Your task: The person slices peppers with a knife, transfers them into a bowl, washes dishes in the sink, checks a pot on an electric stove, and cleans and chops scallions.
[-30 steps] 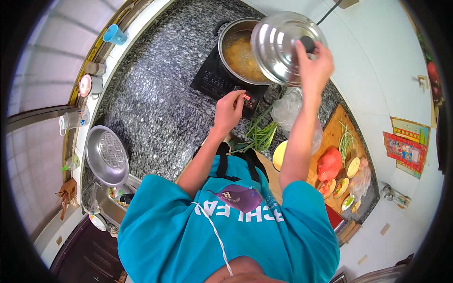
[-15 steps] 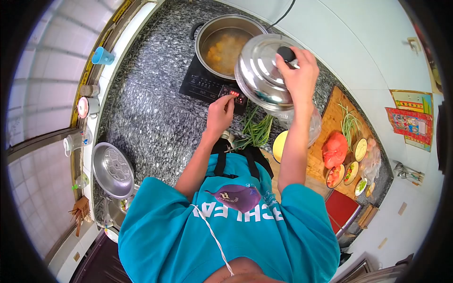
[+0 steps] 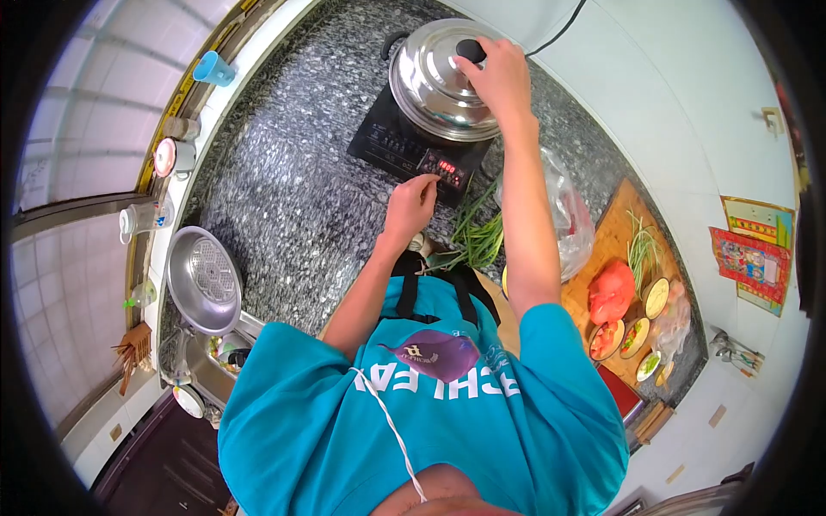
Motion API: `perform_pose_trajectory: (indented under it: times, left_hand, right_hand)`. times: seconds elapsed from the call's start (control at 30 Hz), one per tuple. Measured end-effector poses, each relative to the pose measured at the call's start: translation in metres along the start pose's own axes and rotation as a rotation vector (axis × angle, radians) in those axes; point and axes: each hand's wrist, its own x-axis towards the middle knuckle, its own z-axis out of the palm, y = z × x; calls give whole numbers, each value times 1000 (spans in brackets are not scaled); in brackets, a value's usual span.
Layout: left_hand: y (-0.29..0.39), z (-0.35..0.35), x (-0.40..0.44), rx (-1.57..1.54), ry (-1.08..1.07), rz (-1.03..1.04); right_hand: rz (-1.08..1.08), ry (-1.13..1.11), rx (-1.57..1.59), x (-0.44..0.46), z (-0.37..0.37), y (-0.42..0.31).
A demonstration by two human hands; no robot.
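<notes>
A shiny metal lid [image 3: 426,73] rests over the cooking pot, hiding what is inside. The pot's dark side handle [image 3: 393,45] sticks out at the left. My right hand [image 3: 499,73] is closed around the lid's black knob [image 3: 471,52]. Beneath the pot is a black induction cooker [image 3: 379,142] with a red lit display [image 3: 447,167]. My left hand [image 3: 411,206], fingers curled, has its fingertips at the front edge of the control panel, just below the display. Nothing shows in that hand.
Green scallions [image 3: 480,236] and a clear plastic bag [image 3: 568,219] lie right of the cooker. A wooden board [image 3: 615,232] carries a red bag [image 3: 612,292] and several small bowls. A metal colander [image 3: 205,279] stands by the sink at left. A black cord [image 3: 559,30] runs behind.
My right hand has moved the lid leftward and away from me onto the pot, covering the food and broth that showed before. My left hand stays at the control panel.
</notes>
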Motion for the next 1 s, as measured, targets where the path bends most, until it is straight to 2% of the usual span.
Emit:
perform_pose_trajectory:
  times: [0.1,0.13,0.2,0.23,0.3,0.4,0.53,0.63,0.8,0.83,0.87,0.93,1.0]
  left_hand:
    - [-12,8,-8,95,-25,6]
    - [-17,10,-8,176,-28,12]
    - [-31,15,-14,232,-79,37]
    - [-33,17,-14,320,-140,31]
    - [-44,27,-16,473,-262,26]
    - [-50,39,-15,569,-363,-12]
    - [-49,46,-10,653,-433,-64]
    - [-53,51,-15,690,-338,-76]
    - [-58,54,-20,699,-322,-33]
    - [-58,55,-19,685,-307,-63]
    - [-58,56,-18,671,-288,-91]
    - [-62,55,-16,664,-278,-79]
    - [-67,52,-14,626,-292,-58]
  right_hand:
    - [-43,282,10,-21,-12,-6]
    - [-33,278,8,-37,-18,-8]
    - [155,308,303,-71,-31,-12]
    - [166,311,297,-88,-32,-14]
    - [259,332,467,-131,-19,-13]
    - [338,251,502,-187,12,2]
    - [460,92,456,-238,34,10]
    - [521,74,491,-266,42,16]
    - [556,64,340,-313,57,35]
    - [647,-29,334,-321,55,37]
    - [658,-23,331,-326,55,37]
    - [554,62,61,-336,58,41]
    - [586,-11,64,-338,61,47]
